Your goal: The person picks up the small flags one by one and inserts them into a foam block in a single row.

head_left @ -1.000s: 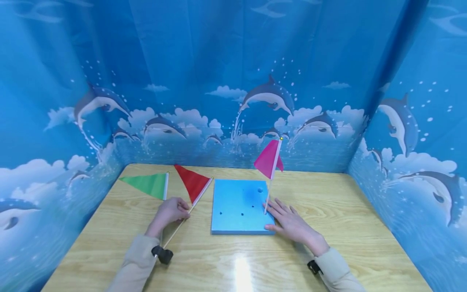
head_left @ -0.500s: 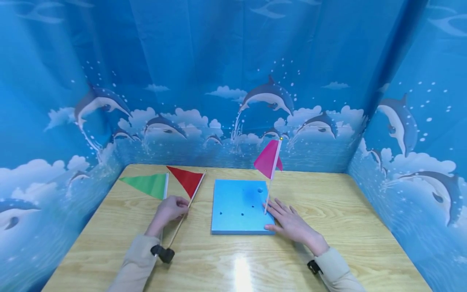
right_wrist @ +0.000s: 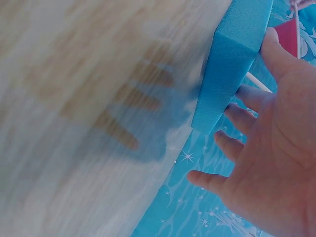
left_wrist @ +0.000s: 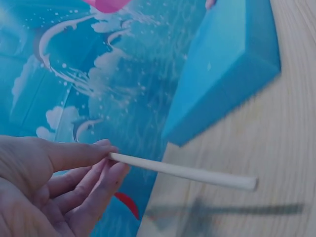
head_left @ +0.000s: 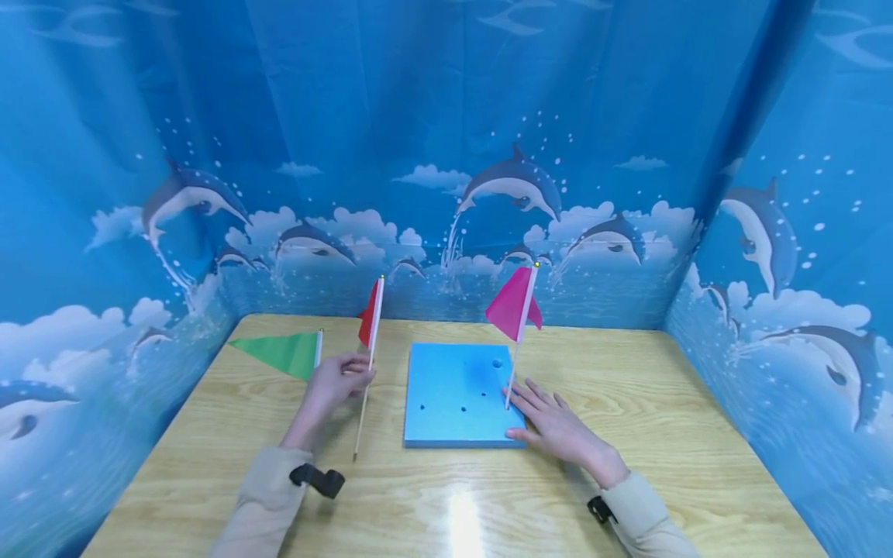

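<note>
My left hand [head_left: 338,380] pinches the wooden stick of a small red flag [head_left: 369,318] between thumb and fingers. The flag stands nearly upright left of the blue foam block [head_left: 439,372], and in the left wrist view the bare stick end [left_wrist: 197,175] sticks out over the table, its shadow below. My right hand [head_left: 561,430] lies with fingers spread and straight at the block's right edge; the right wrist view shows its fingertips [right_wrist: 234,112] along the block's side. Beside those fingers a pink flag [head_left: 508,308] stands in the block, leaning slightly right.
A green flag [head_left: 282,353] lies on the wooden table [head_left: 614,372] at the left, its stick partly hidden behind the left hand and arm. Several holes show in the block's top. A blue curtain [head_left: 391,101] with dolphins encloses the table's back and sides.
My left hand has lifted the red flag from lying aslant to nearly upright, moving slightly away and bringing the stick's lower end into view. The right hand and pink flag have stayed put.
</note>
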Motion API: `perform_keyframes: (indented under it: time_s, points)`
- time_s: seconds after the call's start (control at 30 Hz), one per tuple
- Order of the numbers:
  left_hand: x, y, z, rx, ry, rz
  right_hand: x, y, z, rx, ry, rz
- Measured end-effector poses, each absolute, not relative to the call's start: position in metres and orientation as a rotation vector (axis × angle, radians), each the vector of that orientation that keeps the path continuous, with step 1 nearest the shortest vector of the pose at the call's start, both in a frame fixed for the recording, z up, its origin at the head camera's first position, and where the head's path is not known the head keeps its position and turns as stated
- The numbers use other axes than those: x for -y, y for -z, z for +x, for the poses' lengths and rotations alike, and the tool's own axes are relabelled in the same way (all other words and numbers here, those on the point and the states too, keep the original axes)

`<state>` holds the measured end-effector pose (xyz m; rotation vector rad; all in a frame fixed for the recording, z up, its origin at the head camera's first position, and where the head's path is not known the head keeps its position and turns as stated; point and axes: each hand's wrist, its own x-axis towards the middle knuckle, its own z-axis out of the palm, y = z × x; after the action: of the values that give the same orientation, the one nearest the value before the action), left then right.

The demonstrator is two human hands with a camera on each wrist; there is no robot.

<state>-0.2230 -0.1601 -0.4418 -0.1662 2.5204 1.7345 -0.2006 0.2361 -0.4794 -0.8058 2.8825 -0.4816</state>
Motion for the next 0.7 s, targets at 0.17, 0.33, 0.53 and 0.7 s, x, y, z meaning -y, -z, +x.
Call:
perform_keyframes:
  time_s: [0.17, 0.33, 0.53, 0.7]
  points:
    - [0.149, 0.435, -0.226, -2.539, -1.854, -0.103, -0.236, 0.48, -0.201, -2.883, 0.488, -0.809]
    - [0.132, 0.428, -0.23, -2.557, -1.969, -0.057, -0.236, 0.48, -0.201, -2.883, 0.477, -0.806]
    - [0.106, 0.421, -0.233, -2.543, -2.13, 0.023, -0.235, 0.479, -0.201, -2.888, 0.486, -0.808]
    - [0.081, 0.42, -0.236, -2.531, -2.273, 0.16, -0.234, 0.478, -0.2, -2.887, 0.485, -0.803]
